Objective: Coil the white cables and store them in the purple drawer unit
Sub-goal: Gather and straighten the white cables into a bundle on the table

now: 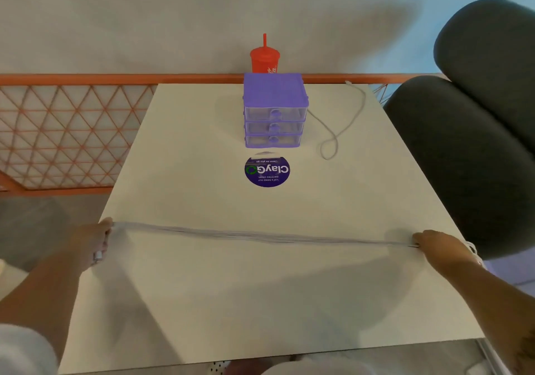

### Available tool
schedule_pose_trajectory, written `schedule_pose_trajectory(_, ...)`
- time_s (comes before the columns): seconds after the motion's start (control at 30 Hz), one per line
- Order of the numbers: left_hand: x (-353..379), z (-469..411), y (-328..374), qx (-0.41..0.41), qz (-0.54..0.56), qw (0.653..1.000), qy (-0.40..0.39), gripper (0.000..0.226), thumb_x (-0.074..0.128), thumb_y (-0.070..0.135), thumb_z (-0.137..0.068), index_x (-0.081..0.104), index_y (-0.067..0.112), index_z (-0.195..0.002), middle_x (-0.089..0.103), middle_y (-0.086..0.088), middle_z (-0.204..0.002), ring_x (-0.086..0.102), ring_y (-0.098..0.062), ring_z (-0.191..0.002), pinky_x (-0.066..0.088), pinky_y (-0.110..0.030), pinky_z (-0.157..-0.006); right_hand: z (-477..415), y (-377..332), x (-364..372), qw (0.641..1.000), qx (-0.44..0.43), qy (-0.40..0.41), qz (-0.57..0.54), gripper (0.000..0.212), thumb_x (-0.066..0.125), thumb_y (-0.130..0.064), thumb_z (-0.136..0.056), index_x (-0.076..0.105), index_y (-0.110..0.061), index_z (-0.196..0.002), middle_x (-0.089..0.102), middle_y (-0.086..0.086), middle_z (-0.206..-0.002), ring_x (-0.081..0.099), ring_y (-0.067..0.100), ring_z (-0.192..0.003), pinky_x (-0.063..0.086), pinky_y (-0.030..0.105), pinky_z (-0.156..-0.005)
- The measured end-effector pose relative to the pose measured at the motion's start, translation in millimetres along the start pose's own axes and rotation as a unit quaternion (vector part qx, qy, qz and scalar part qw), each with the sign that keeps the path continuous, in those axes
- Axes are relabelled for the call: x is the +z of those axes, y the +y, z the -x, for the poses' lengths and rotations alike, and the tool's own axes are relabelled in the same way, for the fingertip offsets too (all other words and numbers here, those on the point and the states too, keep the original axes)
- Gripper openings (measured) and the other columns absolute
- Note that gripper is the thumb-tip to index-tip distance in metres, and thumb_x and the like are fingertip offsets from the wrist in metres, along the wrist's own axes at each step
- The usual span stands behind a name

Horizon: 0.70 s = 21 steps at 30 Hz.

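A white cable (260, 235), folded into several strands, is stretched taut across the near half of the table. My left hand (92, 241) grips its left end at the table's left edge, with a white plug sticking out below the fist. My right hand (437, 247) pinches the right end, with slack cable trailing behind the wrist. The purple drawer unit (275, 111) stands at the far middle of the table, its three clear drawers closed. A second white cable (341, 126) lies loose to the right of it, with a loop at its near end.
A red cup with a straw (265, 59) stands behind the drawer unit. A round purple sticker (267, 171) is on the white table (202, 288). A dark padded chair (469, 149) crowds the right edge. An orange lattice railing (66, 131) runs along the left and back.
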<state>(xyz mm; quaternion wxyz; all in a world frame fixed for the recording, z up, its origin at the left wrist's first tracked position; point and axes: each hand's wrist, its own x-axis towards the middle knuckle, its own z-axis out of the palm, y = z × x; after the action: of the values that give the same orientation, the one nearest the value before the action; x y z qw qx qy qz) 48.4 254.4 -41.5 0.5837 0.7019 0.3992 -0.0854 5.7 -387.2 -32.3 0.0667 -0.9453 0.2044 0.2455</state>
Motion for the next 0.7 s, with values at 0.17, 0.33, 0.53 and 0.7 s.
schedule_pose_trajectory(0.17,1.5,-16.7,-1.0,-0.018,-0.05,0.998,0.017,0.04,0.039,0.031,-0.098,0.033,0.019,-0.06,0.021,0.002,-0.023,0.018,-0.003,-0.017,0.017,-0.004,-0.032,9.6,2.6,-4.7,0.994,-0.019,-0.012,0.106,0.043,0.018,-0.038,-0.1,0.039,-0.018,-0.131,0.044,0.007,-0.137,0.043,0.023,-0.124,0.03,0.032,-0.103)
schedule_pose_trajectory(0.33,8.3,-17.2,8.3,-0.013,-0.107,0.994,-0.016,0.042,0.045,0.034,-0.097,0.038,0.016,-0.06,0.024,0.003,-0.026,0.023,-0.005,-0.019,0.02,-0.009,-0.034,13.3,3.5,-35.9,0.993,0.024,0.032,0.109,0.047,0.016,-0.031,-0.101,0.047,-0.006,-0.125,0.055,0.018,-0.121,0.053,0.031,-0.112,0.039,0.04,-0.094)
schedule_pose_trajectory(0.53,39.0,-9.5,13.3,0.133,-0.452,0.882,0.024,0.043,0.037,0.032,-0.099,0.06,0.0,-0.081,0.061,-0.024,-0.082,0.055,-0.033,-0.074,0.039,-0.032,-0.062,18.3,13.4,-45.4,0.992,0.058,0.077,0.083,0.038,0.028,-0.022,-0.1,0.045,-0.006,-0.13,0.048,0.014,-0.134,0.047,0.028,-0.121,0.037,0.035,-0.102)
schedule_pose_trajectory(0.7,31.7,-12.3,2.9,0.145,-0.549,0.822,0.04,0.038,0.035,0.03,-0.099,0.06,0.007,-0.117,0.056,-0.018,-0.126,0.051,-0.034,-0.114,0.04,-0.035,-0.092,13.3,26.8,0.8,0.978,0.165,0.063,-0.114,0.047,0.038,-0.026,-0.096,0.039,0.001,-0.134,0.047,0.022,-0.124,0.047,0.034,-0.107,0.038,0.044,-0.101)
